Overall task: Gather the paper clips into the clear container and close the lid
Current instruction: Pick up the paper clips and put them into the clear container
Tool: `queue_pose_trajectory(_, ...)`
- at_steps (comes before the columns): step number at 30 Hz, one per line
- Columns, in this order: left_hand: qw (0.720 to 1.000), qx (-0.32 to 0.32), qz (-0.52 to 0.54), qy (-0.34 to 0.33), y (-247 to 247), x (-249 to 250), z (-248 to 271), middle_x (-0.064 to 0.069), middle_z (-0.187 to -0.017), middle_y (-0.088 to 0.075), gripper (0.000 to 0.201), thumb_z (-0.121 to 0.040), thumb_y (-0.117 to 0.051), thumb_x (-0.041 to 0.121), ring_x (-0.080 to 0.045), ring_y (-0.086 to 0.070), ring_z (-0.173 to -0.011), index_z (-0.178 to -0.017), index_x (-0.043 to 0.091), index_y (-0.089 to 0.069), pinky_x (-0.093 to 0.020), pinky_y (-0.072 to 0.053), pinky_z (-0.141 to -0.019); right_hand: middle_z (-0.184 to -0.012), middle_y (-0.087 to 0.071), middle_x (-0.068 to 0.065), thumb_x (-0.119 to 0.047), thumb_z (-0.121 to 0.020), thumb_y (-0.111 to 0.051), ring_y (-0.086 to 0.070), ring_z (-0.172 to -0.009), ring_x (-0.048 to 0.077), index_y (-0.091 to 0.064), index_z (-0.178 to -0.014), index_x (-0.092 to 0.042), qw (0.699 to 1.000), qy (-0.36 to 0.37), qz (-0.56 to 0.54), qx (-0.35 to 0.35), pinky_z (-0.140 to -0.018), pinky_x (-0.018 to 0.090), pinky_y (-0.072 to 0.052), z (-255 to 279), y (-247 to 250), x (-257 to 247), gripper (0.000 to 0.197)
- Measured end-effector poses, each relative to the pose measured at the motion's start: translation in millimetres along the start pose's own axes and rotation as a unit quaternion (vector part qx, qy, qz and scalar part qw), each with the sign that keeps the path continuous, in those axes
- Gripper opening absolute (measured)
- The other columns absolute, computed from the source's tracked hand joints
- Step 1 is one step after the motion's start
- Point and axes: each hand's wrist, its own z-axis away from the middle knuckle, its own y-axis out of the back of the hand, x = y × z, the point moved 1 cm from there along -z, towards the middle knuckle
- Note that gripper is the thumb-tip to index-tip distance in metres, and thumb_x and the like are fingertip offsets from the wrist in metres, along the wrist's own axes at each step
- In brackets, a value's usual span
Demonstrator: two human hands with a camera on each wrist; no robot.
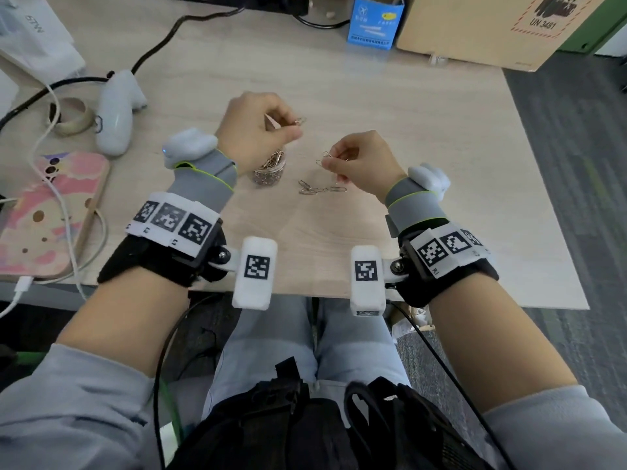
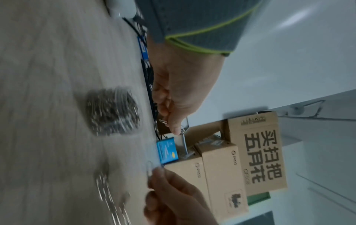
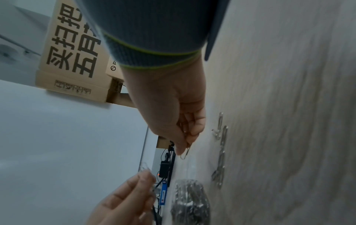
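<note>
A small clear container [image 1: 269,171] full of paper clips stands on the wooden desk, partly under my left hand [image 1: 258,128]; it shows blurred in the left wrist view [image 2: 112,111] and the right wrist view [image 3: 189,201]. My left hand pinches one rose-gold paper clip [image 1: 300,121] above and beyond the container. My right hand [image 1: 361,161] pinches silver paper clips [image 1: 322,158] to the container's right. Several linked silver clips [image 1: 320,189] lie on the desk between the hands [image 3: 221,152]. No lid is visible.
A white handheld device [image 1: 117,113], a tape roll [image 1: 69,117], a phone in a pink case [image 1: 47,215] and cables [image 1: 51,96] crowd the left side. A blue box [image 1: 375,23] and cardboard boxes [image 1: 481,25] stand at the back. The desk edge [image 1: 549,212] runs along the right.
</note>
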Motion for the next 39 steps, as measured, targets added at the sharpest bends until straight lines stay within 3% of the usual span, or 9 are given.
queue_pose_trajectory(7, 0.996, -0.022, -0.079, 0.024, 16, -34, 4, 0.002, -0.078, -0.065, 0.017, -0.069, -0.076, 0.028, 0.004, -0.051, -0.052, -0.082, 0.019, -0.07, -0.023, -0.041, -0.062, -0.051, -0.053, 0.002, -0.004, -0.082, -0.067, -0.047, -0.032, -0.001, -0.058, -0.07, -0.007, 0.994, 0.025, -0.103, -0.04, -0.04, 0.011, -0.037, -10, -24, -36, 0.015)
queue_pose_trajectory(11, 0.998, 0.006, -0.061, 0.012, 21, -45, 4, 0.002, -0.086, -0.058, 0.021, -0.071, -0.074, 0.035, -0.005, -0.046, -0.06, -0.086, 0.021, -0.072, -0.029, -0.042, -0.067, -0.056, -0.056, 0.006, -0.005, -0.079, -0.07, -0.05, -0.037, 0.002, -0.058, -0.064, -0.011, 0.992, 0.03, -0.115, -0.046, -0.043, 0.015, -0.041, -19, -41, -44, 0.02)
queue_pose_trajectory(14, 0.998, 0.025, -0.058, 0.001, 23, -50, 3, -0.005, -0.092, -0.062, 0.016, -0.078, -0.068, 0.027, -0.01, -0.047, -0.064, -0.092, 0.019, -0.072, -0.021, -0.04, -0.065, -0.057, -0.06, 0.01, -0.009, -0.074, -0.075, -0.052, -0.041, 0.009, -0.059, -0.062, -0.01, 0.992, 0.028, -0.121, -0.015, -0.045, 0.019, -0.047, -23, -46, -44, 0.02)
queue_pose_trajectory(20, 0.998, 0.049, -0.03, 0.0, 24, -55, 9, -0.004, -0.091, -0.058, 0.017, -0.082, -0.059, 0.022, -0.017, -0.053, -0.073, -0.094, 0.019, -0.071, -0.028, -0.045, -0.074, -0.061, -0.062, 0.009, -0.02, -0.073, -0.076, -0.057, -0.047, 0.016, -0.069, -0.069, -0.002, 0.993, 0.056, -0.101, 0.026, -0.058, 0.035, -0.055, -22, -55, -50, 0.02)
queue_pose_trajectory(23, 0.999, 0.043, -0.015, 0.003, 20, -51, 11, 0.002, -0.089, -0.054, 0.018, -0.08, -0.059, 0.024, -0.013, -0.053, -0.069, -0.092, 0.02, -0.071, -0.03, -0.046, -0.073, -0.062, -0.06, 0.005, -0.022, -0.08, -0.068, -0.056, -0.039, 0.008, -0.071, -0.076, 0.002, 0.992, 0.065, -0.092, 0.051, -0.051, 0.031, -0.05, -22, -55, -49, 0.024)
queue_pose_trajectory(28, 0.999, 0.032, -0.014, -0.002, 16, -44, 15, 0.004, -0.089, -0.053, 0.02, -0.077, -0.058, 0.03, -0.027, -0.059, -0.077, -0.092, 0.024, -0.07, -0.037, -0.05, -0.075, -0.065, -0.06, 0.0, -0.008, -0.081, -0.064, -0.056, -0.037, 0.005, -0.071, -0.08, -0.003, 0.991, 0.057, -0.112, 0.051, -0.044, 0.02, -0.044, -19, -49, -43, 0.009)
queue_pose_trajectory(32, 0.999, 0.036, -0.005, -0.006, 15, -37, 16, 0.009, -0.081, -0.05, 0.02, -0.074, -0.06, 0.037, -0.026, -0.057, -0.073, -0.089, 0.028, -0.071, -0.04, -0.051, -0.074, -0.068, -0.06, -0.001, -0.002, -0.077, -0.065, -0.054, -0.038, 0.001, -0.069, -0.084, -0.005, 0.992, 0.056, -0.106, 0.047, -0.043, 0.017, -0.041, -16, -48, -37, 0.008)
queue_pose_trajectory(34, 0.999, 0.033, -0.014, -0.001, 13, -36, 18, 0.011, -0.079, -0.048, 0.021, -0.073, -0.062, 0.039, -0.014, -0.051, -0.065, -0.088, 0.029, -0.071, -0.039, -0.049, -0.073, -0.066, -0.059, -0.001, -0.001, -0.076, -0.067, -0.053, -0.036, 0.0, -0.067, -0.081, -0.007, 0.992, 0.055, -0.098, 0.048, -0.042, 0.015, -0.041, -15, -50, -35, 0.008)
queue_pose_trajectory(39, 0.997, 0.051, -0.053, 0.012, 9, -39, 19, 0.0, -0.09, -0.053, 0.015, -0.077, -0.066, 0.03, -0.011, -0.042, -0.072, -0.091, 0.028, -0.072, -0.036, -0.046, -0.075, -0.06, -0.057, -0.004, -0.003, -0.07, -0.072, -0.048, -0.031, -0.001, -0.06, -0.061, -0.022, 0.996, 0.047, -0.057, 0.058, -0.04, 0.012, -0.037, -18, -53, -37, 0.024)
